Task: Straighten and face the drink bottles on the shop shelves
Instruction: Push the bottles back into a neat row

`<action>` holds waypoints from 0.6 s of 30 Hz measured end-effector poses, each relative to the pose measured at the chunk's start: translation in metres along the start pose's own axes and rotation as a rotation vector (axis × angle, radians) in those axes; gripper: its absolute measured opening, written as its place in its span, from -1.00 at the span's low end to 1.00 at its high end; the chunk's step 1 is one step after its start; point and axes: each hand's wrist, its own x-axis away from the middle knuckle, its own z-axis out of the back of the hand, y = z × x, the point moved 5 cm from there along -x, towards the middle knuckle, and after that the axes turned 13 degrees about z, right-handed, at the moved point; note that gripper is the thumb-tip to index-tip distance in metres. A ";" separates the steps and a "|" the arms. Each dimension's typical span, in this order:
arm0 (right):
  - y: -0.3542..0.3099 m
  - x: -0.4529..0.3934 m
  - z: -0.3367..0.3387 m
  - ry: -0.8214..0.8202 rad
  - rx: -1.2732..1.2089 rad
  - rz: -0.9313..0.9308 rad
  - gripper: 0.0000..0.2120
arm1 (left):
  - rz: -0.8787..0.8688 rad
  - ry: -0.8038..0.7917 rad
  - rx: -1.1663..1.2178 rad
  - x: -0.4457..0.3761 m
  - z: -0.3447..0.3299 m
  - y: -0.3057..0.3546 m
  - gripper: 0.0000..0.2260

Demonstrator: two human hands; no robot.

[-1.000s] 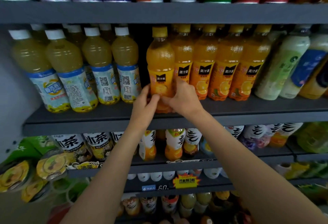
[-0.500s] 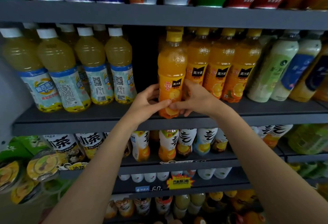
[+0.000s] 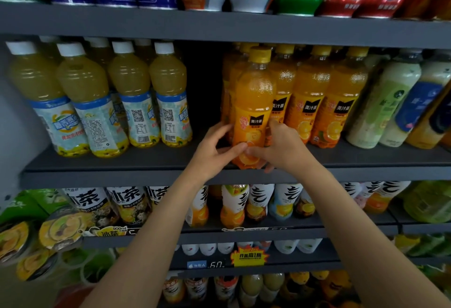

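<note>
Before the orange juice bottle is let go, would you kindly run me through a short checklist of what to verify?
1. Both hands on the bottle: ok. The left hand and right hand grip the lower part of the orange juice bottle.
2. Label facing out: ok, the black logo patch and orange picture show at the front.
3. Bottle upright: ok, it leans no more than its neighbours.
4. Base flat on the shelf: cannot tell, the hands hide it.
5. In line with the row of orange bottles: not ok, it stands forward of them near the shelf edge.
</note>
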 end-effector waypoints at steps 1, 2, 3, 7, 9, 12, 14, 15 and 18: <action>-0.001 -0.001 0.001 -0.006 -0.015 -0.007 -0.65 | -0.006 0.002 -0.009 -0.001 0.000 0.000 -0.56; -0.001 -0.001 0.001 -0.014 -0.031 -0.017 -0.64 | -0.005 -0.002 -0.009 -0.002 0.000 0.000 -0.56; -0.001 -0.002 0.001 -0.021 -0.048 -0.027 -0.63 | 0.000 -0.008 -0.002 -0.003 0.000 0.000 -0.56; 0.002 -0.010 -0.001 -0.012 -0.113 -0.076 -0.63 | 0.010 0.026 -0.025 -0.010 -0.001 0.003 -0.56; 0.003 -0.015 -0.002 -0.015 -0.147 -0.102 -0.63 | 0.004 0.038 -0.058 -0.015 -0.001 0.005 -0.55; 0.003 -0.023 -0.004 -0.045 -0.166 -0.112 -0.60 | 0.040 0.081 -0.020 -0.021 0.006 -0.001 -0.59; 0.005 -0.026 -0.005 -0.034 -0.170 -0.118 -0.61 | 0.061 0.293 0.051 -0.024 0.021 -0.006 -0.67; 0.006 -0.027 -0.006 -0.016 -0.168 -0.123 -0.62 | 0.073 0.403 0.042 -0.028 0.026 -0.006 -0.67; 0.008 -0.028 -0.010 0.045 -0.138 -0.125 -0.63 | 0.177 0.506 -0.124 -0.048 0.021 -0.003 -0.46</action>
